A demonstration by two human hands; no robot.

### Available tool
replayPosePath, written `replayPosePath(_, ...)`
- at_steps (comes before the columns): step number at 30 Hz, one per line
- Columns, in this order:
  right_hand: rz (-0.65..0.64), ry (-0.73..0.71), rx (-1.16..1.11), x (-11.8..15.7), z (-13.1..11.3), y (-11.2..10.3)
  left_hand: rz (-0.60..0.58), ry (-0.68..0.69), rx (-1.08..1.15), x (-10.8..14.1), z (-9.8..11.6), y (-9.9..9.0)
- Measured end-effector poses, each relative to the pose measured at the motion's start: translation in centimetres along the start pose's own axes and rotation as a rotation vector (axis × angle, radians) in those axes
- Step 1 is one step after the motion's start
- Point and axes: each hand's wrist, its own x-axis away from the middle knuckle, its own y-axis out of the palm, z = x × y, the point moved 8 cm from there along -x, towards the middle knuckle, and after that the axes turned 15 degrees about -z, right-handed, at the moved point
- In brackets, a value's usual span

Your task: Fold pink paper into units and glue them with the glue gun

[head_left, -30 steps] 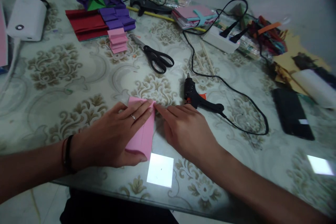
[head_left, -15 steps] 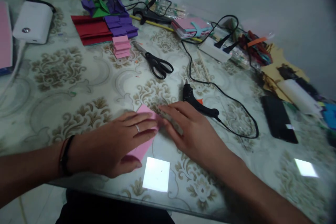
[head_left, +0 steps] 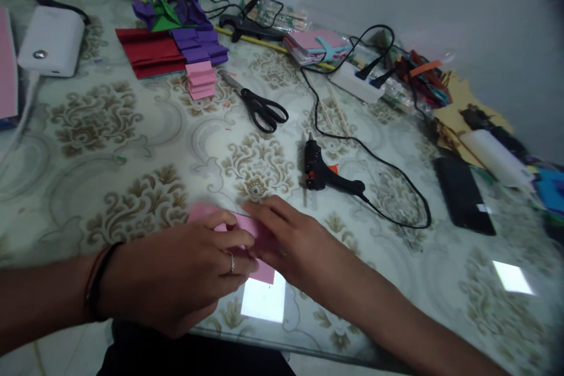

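Note:
A pink sheet of paper (head_left: 265,272) lies near the front edge of the table, partly covered by my hands. My left hand (head_left: 189,270), with a ring and a dark wristband, has its fingers curled on top of the paper. At the paper's right side, my right hand (head_left: 293,241) grips the edge between thumb and fingers. The paper's far left corner is blurred by motion. Beyond my right hand lies a black glue gun (head_left: 318,167), nozzle pointing away. Black-handled scissors (head_left: 259,108) rest farther back, beside a small pleated pink paper piece (head_left: 201,80).
Pleated red paper (head_left: 150,53) and purple paper (head_left: 198,45) lie at the back left, near a white power bank (head_left: 53,41). A power strip (head_left: 358,82) and a paper stack (head_left: 316,47) stand along the wall. The glue gun's cord loops right, near a black phone (head_left: 464,195).
The pink paper has been turned and drawn nearer to me. My left hand's fingers have curled, and my right hand has come down and left onto the paper's edge.

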Motion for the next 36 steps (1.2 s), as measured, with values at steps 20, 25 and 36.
replayPosePath(20,0.202,0.084,0.22,5.0,-1.7,2.0,0.052,-0.117,0.006,0.1,-2.5,-0.3)
replayPosePath(25,0.035,-0.089,0.2,5.8,-2.3,3.5,0.031,-0.084,0.064,-0.1,-2.9,0.0)
replayPosePath(36,0.287,-0.139,0.329,7.5,-4.9,7.1,-0.083,0.131,0.299,-0.3,-0.8,0.0)
